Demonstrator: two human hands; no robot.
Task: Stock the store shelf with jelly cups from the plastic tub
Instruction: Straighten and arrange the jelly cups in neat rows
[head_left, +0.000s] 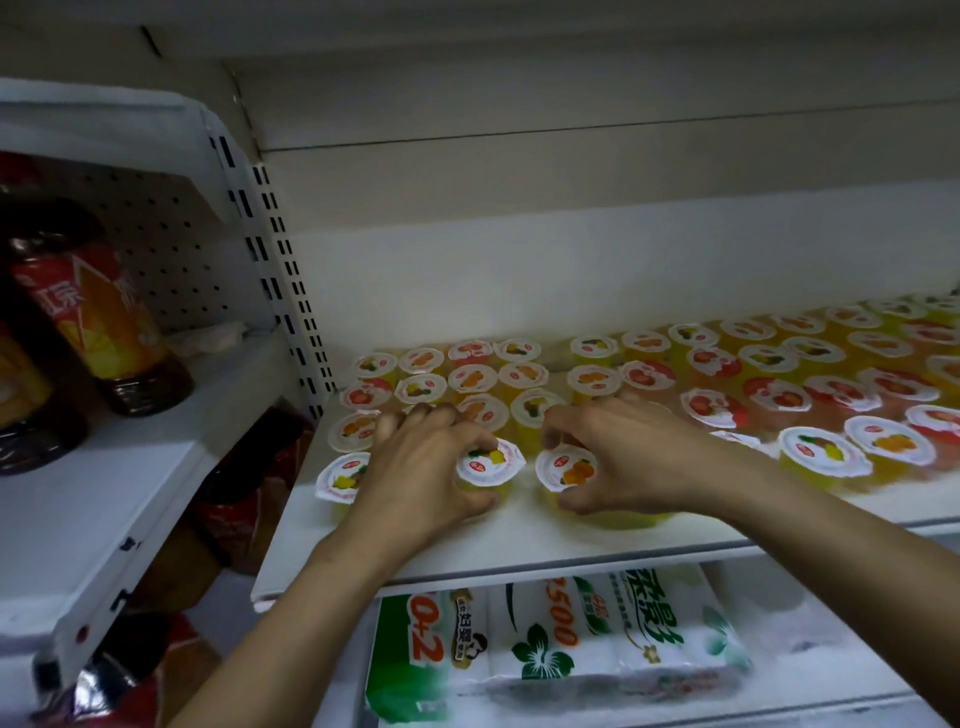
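Both hands rest on the white store shelf (519, 545) among rows of jelly cups. My left hand (421, 467) grips a yellow jelly cup (491, 462) whose lid shows a pineapple picture, thumb at its front. My right hand (623, 457) holds another jelly cup (566, 470) with an orange picture on the lid, fingers curled over its far side. The two cups stand upright side by side in the front row. Several more jelly cups (727, 374) fill the shelf behind and to the right. The plastic tub is out of view.
A slotted white upright (291, 291) borders the shelf on the left. Beyond it stand dark drink bottles (98, 317) on a neighbouring shelf. Tissue packs (561, 644) lie on the shelf below. The shelf above hangs low over the cups.
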